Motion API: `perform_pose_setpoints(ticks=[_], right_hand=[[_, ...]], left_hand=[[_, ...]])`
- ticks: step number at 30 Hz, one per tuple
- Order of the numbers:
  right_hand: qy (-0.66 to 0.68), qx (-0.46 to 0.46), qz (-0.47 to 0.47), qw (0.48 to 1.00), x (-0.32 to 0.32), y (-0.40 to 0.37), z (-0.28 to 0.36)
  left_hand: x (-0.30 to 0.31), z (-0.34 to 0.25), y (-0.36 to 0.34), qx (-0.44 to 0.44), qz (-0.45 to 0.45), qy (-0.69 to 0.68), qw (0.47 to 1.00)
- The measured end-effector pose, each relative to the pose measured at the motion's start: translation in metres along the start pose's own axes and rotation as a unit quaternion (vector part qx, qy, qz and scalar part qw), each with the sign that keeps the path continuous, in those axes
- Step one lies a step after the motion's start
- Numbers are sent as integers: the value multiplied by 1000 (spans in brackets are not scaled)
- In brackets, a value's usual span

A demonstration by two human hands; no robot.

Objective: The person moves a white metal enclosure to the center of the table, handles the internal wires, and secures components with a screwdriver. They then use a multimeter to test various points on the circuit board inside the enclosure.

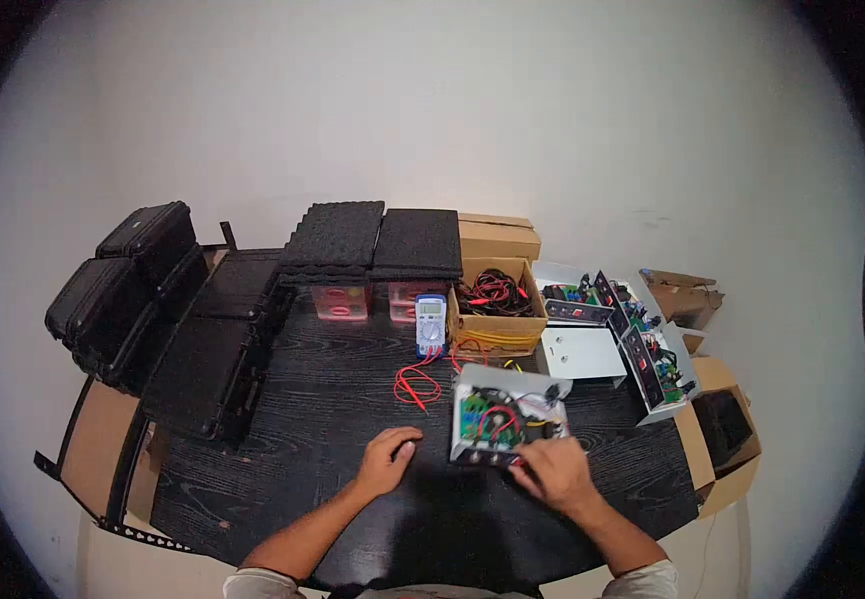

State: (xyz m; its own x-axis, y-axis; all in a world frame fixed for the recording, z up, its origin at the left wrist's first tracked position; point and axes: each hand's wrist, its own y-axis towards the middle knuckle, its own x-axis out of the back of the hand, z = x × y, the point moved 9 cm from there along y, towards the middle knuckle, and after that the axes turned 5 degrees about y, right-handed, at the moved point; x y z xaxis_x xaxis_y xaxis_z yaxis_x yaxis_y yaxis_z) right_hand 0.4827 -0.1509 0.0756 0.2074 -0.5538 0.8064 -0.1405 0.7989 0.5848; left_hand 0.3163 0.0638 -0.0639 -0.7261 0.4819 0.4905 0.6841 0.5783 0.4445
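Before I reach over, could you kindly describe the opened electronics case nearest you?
On the black table, find the cardboard box of cables. In front of it sits the white electronics case, green circuit board exposed. Unlike the similar cases farther right, it has the right hand on it.

Blue-edged, grey plastic multimeter: I can read no figures.
Open white metal case: no lettering I can make out.

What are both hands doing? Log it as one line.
left hand: on black tabletop | right hand: at front edge of opened unit | multimeter: beyond unit, beside cable box
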Motion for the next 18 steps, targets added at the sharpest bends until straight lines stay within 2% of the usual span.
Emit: perform_pose_setpoints(ticks=[5,7,8,11,14,18], right_hand=[[102,-33,87,990,-47,-11,23],[124,-62,133,981,-67,-16,26],[119,-109,197,967,-88,-24,22],[140,-105,203,963,-120,-41,21],[130,-14,169,977,-123,-41,37],[93,37,77,992,-118,-42,49]], left_hand=[[12,14,1,59,-55,-57,995],[10,16,1,63,-49,-57,995],[8,18,1,65,-46,-57,995],[10,14,2,82,-55,-55,994],[5,25,-1,96,-39,-10,995],[8,30,0,105,-77,-13,991]])
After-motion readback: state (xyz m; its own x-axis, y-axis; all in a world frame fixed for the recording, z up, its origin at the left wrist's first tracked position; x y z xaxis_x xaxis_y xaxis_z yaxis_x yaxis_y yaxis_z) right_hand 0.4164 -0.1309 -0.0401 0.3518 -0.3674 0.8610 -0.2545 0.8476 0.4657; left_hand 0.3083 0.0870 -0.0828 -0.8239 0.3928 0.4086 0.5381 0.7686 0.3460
